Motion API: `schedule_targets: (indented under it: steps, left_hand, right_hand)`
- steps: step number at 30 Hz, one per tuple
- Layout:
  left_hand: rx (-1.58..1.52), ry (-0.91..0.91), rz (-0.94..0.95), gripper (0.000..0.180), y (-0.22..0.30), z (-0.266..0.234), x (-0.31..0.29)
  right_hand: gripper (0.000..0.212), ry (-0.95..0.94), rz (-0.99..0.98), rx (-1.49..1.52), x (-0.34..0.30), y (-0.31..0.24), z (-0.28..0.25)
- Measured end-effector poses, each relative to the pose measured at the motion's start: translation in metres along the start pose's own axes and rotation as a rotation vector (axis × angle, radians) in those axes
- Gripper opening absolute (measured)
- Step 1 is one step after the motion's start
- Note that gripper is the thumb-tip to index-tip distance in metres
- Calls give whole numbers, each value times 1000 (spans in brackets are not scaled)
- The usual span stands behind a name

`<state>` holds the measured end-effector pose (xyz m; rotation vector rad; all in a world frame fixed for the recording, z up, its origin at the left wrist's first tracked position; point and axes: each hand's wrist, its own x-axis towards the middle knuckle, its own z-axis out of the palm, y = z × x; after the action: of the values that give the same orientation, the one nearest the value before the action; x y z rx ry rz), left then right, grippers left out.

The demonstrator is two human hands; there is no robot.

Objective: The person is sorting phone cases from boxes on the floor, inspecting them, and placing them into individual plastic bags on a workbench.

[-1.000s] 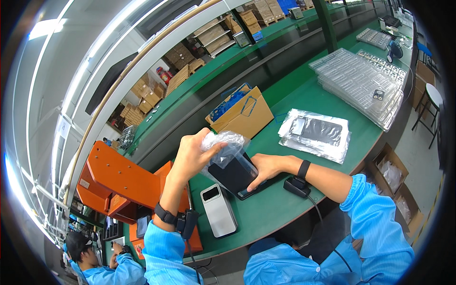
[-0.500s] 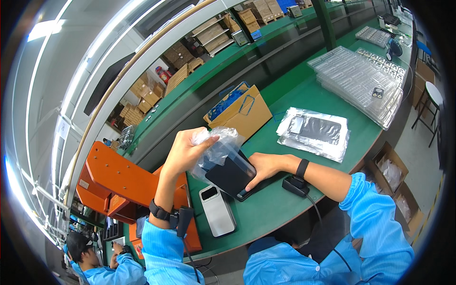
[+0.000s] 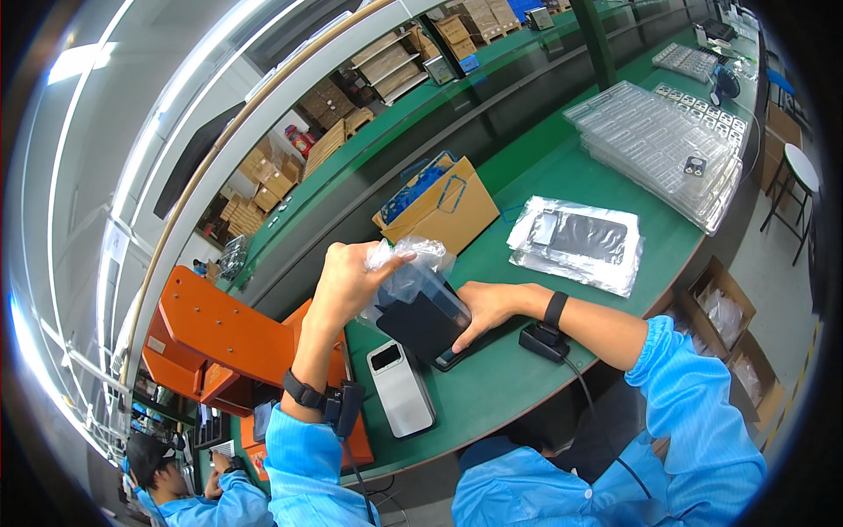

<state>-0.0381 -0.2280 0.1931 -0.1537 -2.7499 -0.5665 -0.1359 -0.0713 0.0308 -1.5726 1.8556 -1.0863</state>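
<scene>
By the left hand (image 3: 349, 274), the gathered top of a clear plastic bag (image 3: 428, 254) is pinched, its film being bunched between thumb and curled fingers. By the right hand (image 3: 490, 307), a flat black panel (image 3: 420, 327) is gripped near its lower right corner; the thumb is pressed along its edge, and the other fingers are mostly hidden. The panel is held tilted over the green counter (image 3: 483, 386), between the two hands, and its upper part is overlapped by the film of the bag. Whether the counter is touched by its lower edge cannot be told.

Just beside the panel, toward the lower left, a silver-grey slab (image 3: 402, 393) with a dark window at its far end is laid flat. Farther left, an orange machine (image 3: 230, 338) is set near the left forearm. Beyond the hands, an open cardboard box (image 3: 457, 213) is seen, filled with blue pieces (image 3: 420, 195). To its right, flat clear packets (image 3: 575, 244) are piled, a dark rectangle being seen through the topmost one. Farther along the counter, clear plastic trays (image 3: 654, 149) are stacked. On each wrist, a black strap with a small black device is worn.
</scene>
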Motion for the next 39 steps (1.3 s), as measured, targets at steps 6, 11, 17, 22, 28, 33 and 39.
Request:
schedule_targets:
  steps: [6,11,17,22,28,33,39]
  left_hand:
    - [150,12,265,39,-11,0,0]
    - [48,23,236,35,-16,2,-1]
    - [56,23,250,31,-15,5,-1]
    - [104,131,342,33,-25,14,-3]
    - [24,14,201,36,-12,8,-6]
    - [-322,-149,-71,31,-14,4,-5]
    - [-574,-129,-112,27,-14,2,-7]
  right_hand:
    - [53,-52,32,3,0,-3,-2]
    - [55,-42,41,-21,-1,-6,-2]
    - [59,-18,17,-18,3,6,2]
    - [60,-30,-28,43,2,2,1]
    - [57,-22,15,-12,0,-2,-1]
    - [58,-53,18,27,-2,-5,-3]
    - [53,-49,-1,-48,-1,-5,-1]
